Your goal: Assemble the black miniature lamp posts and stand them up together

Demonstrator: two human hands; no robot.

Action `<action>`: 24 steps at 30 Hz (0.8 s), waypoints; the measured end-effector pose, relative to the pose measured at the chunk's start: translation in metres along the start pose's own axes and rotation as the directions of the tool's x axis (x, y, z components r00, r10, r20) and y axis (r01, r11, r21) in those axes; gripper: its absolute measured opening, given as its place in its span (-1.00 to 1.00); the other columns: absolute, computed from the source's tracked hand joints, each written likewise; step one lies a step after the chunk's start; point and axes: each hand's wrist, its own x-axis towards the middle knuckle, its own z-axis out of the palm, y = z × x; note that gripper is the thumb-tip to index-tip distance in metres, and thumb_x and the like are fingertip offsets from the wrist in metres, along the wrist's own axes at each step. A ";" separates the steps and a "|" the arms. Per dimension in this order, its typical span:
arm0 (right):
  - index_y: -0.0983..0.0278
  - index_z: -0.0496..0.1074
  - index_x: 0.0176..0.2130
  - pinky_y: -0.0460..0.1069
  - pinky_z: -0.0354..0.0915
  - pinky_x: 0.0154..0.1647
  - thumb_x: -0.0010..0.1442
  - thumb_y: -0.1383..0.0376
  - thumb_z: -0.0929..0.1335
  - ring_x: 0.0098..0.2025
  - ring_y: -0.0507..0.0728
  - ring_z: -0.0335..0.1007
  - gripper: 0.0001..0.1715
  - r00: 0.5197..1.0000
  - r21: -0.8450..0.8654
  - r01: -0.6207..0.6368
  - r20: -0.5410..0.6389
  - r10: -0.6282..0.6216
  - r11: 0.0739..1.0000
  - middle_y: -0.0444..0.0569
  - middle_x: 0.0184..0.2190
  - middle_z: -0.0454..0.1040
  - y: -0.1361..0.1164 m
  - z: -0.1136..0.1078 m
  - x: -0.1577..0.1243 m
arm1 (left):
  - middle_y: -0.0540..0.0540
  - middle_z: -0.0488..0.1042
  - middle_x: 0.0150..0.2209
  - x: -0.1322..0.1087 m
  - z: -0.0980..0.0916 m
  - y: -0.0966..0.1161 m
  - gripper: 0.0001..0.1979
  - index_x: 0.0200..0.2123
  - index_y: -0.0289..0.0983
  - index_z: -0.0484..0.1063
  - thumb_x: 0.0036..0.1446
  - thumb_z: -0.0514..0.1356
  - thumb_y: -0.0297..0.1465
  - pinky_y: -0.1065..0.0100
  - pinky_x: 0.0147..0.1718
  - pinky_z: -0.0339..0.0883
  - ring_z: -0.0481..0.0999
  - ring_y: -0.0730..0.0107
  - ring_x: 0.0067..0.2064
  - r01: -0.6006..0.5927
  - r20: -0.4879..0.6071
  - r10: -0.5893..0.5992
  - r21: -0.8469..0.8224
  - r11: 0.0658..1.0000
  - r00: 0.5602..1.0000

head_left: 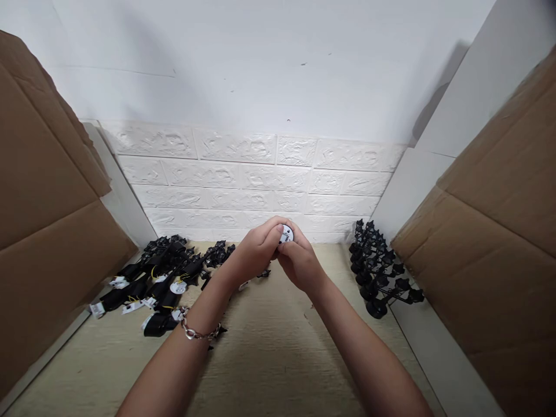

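Note:
Both hands meet in the middle, near the back of the table. Between them is a small round white disc (287,232) with dark spots and a rectangular part on its face. My left hand (259,246) is closed around its left side, thumb resting on it. From the right, my right hand (301,262) wraps the disc, its thumb pressing the near edge. Whatever lies below the disc is hidden by the fingers. Nearest my left forearm lies a pile of black lantern-topped pieces (171,260) with yellow wires and loose white parts, including a white disc (178,287).
Along the right side stand several black miniature lamp posts (377,278) with lantern heads and round bases. Cardboard sheets (47,191) (495,231) flank the pale wooden table (282,359). A white brick-patterned wall (256,174) closes the back.

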 end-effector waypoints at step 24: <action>0.19 0.18 0.05 0.10 0.22 -0.10 -0.03 0.20 0.36 0.06 0.20 0.09 -0.36 0.985 -0.639 -0.025 -0.147 -0.089 0.769 0.02 0.04 0.20 -0.035 -0.012 -0.004 | 0.17 0.02 -0.76 0.007 0.002 -0.011 -0.63 -0.24 -0.25 0.21 0.18 -0.16 -0.11 0.59 -0.87 -0.07 -0.05 0.63 -0.82 0.369 0.137 -0.342 -0.353 0.860 0.930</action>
